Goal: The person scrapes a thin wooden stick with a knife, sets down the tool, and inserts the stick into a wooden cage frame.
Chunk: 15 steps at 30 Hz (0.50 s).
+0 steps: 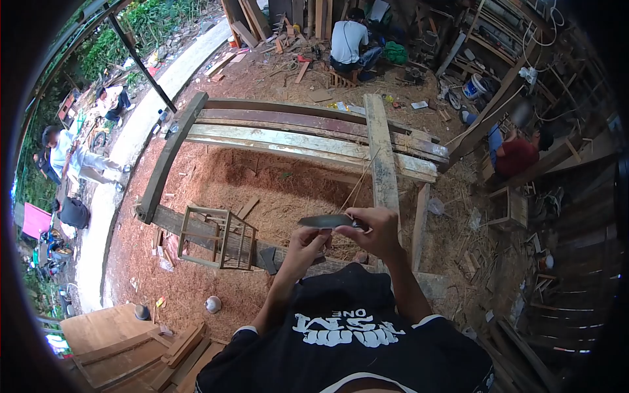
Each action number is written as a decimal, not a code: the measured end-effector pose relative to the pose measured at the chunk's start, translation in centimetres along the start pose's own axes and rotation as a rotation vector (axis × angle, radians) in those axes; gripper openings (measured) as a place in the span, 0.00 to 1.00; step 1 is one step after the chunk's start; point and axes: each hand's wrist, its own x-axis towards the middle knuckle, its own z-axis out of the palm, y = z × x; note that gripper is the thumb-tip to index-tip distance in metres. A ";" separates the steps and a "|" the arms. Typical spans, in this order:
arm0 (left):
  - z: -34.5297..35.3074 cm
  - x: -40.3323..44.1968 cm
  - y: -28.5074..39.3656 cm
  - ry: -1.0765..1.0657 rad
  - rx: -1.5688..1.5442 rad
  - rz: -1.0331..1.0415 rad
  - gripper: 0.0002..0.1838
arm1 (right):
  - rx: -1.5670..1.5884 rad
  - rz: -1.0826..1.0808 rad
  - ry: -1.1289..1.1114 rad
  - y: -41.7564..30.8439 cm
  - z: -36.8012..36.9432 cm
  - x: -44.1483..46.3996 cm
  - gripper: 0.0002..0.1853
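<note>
A broad-bladed knife is gripped in the right hand and held above the near edge of the timber frame, right of its middle. The left hand is drawn nearly closed at the underside of the blade; whether the metal or a small piece is pinched there cannot be told.

A cut could be caused by a slip of either hand, since the left fingertips are held so close to the blade; which side is sharpened cannot be made out. The slatted wooden frame, rested at the near edge towards the left corner, could be tipped off if it were knocked by the left elbow. The thin strips beside the right hand could be snagged by the knife.

Counted are one knife, two hands, one slatted frame, one dark block on the near edge, one person crouched beyond the far edge, one person in dark red at the right, and at least two people by the path. At least three long boards are laid along the far side.
</note>
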 end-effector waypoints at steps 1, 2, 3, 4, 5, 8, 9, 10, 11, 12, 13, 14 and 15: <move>-0.1 0.0 -0.1 -0.010 -0.029 0.022 0.17 | -0.034 -0.052 0.018 1.0 0.3 0.2 0.21; -0.2 -0.2 0.0 -0.019 -0.059 0.044 0.18 | -0.067 -0.106 0.034 1.8 0.2 0.7 0.21; -0.3 -0.4 0.1 -0.025 -0.090 0.065 0.19 | -0.104 0.043 0.066 1.9 -1.8 1.9 0.21; -0.7 -0.7 -0.3 -0.013 -0.082 0.059 0.19 | -0.166 0.207 0.143 4.3 -2.8 2.2 0.21; -1.1 -0.9 -0.9 0.000 -0.075 0.053 0.19 | -0.229 0.369 0.218 6.3 -3.4 2.5 0.22; -1.8 -1.3 -1.2 0.042 -0.054 0.018 0.19 | -0.166 0.300 0.384 5.1 -4.6 3.3 0.26; -1.8 -1.4 -1.2 0.054 -0.048 -0.006 0.19 | -0.191 0.279 0.334 5.3 -3.8 2.5 0.28; -1.7 -1.4 -1.1 0.088 -0.057 -0.031 0.19 | -0.218 0.261 0.283 5.4 -2.8 1.5 0.30; -1.4 -1.2 -1.0 0.121 -0.065 -0.050 0.19 | -0.191 0.385 0.153 5.0 -2.0 0.3 0.31; -1.3 -0.8 -0.8 0.157 -0.073 -0.065 0.20 | -0.144 0.402 0.151 4.5 -1.0 -0.4 0.31; -1.3 -0.5 -0.6 0.158 -0.074 -0.063 0.20 | -0.094 0.419 0.148 4.1 0.2 -1.1 0.30; -1.3 -0.3 -0.4 0.158 -0.072 -0.063 0.20 | -0.044 0.439 0.146 3.6 1.1 -1.6 0.30; -1.3 -0.1 -0.3 0.155 -0.070 -0.064 0.20 | -0.014 0.428 0.137 2.9 1.6 -1.8 0.29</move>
